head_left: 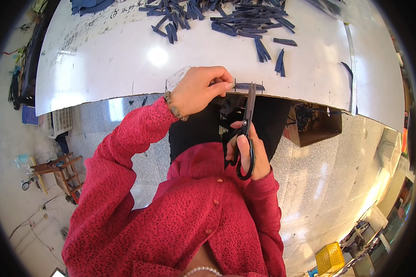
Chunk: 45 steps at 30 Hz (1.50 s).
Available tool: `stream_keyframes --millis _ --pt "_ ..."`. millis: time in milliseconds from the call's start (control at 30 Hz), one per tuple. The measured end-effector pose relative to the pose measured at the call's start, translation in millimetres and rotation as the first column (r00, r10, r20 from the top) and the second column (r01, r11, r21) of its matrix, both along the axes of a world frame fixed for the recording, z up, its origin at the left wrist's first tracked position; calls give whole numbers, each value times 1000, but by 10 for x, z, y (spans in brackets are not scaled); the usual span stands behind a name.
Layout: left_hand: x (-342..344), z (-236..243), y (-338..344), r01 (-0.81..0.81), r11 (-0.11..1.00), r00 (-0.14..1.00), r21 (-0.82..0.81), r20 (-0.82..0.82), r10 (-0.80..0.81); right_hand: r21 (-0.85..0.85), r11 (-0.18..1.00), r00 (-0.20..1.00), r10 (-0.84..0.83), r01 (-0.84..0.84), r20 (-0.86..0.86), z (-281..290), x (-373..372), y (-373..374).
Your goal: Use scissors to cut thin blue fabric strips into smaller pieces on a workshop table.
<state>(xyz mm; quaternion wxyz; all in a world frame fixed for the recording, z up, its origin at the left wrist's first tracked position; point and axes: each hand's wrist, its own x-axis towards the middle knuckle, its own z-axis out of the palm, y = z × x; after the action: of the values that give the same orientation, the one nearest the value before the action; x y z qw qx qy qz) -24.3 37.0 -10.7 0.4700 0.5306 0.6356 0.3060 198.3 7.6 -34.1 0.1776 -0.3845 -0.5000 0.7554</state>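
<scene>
Left hand: I see thumb and fingertips pinched on one end of a dark blue strip, back of the hand up, beaded bracelet at the wrist.
Dark blue strip: runs rightward from the pinch, along the near edge of the white table, between two black marks.
Right hand: below and right of the pinch, fingers wrapped around the handles of the scissors.
Scissors: black handles, blades pointing away from the wearer, tips over the strip right of the pinch; contact with it, can't tell. Blades look nearly together.
Strip pile: well beyond the pinch, a few loose pieces nearer.
Box: brown, right of both grips, lower than the tabletop, dark tangled stuff inside.
Yellow basket: far off, behind right of both grips.
</scene>
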Motion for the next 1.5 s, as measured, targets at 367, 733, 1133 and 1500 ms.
stream_keyframes --millis 367,733,1133,1500 --pt "-35 1 59 31 999 999 -28 -43 -33 -172 985 965 -63 19 -255 -104 -42 -90" --pt "-8 90 62 -28 987 999 -156 -36 23 -359 932 953 -148 45 -264 -55 -14 -128" --pt "-62 33 85 -34 987 999 -160 9 36 -81 996 997 43 -48 -60 31 39 -213" --pt "-73 -1 82 -26 988 999 -149 25 30 65 998 980 -38 26 197 42 -173 -104"
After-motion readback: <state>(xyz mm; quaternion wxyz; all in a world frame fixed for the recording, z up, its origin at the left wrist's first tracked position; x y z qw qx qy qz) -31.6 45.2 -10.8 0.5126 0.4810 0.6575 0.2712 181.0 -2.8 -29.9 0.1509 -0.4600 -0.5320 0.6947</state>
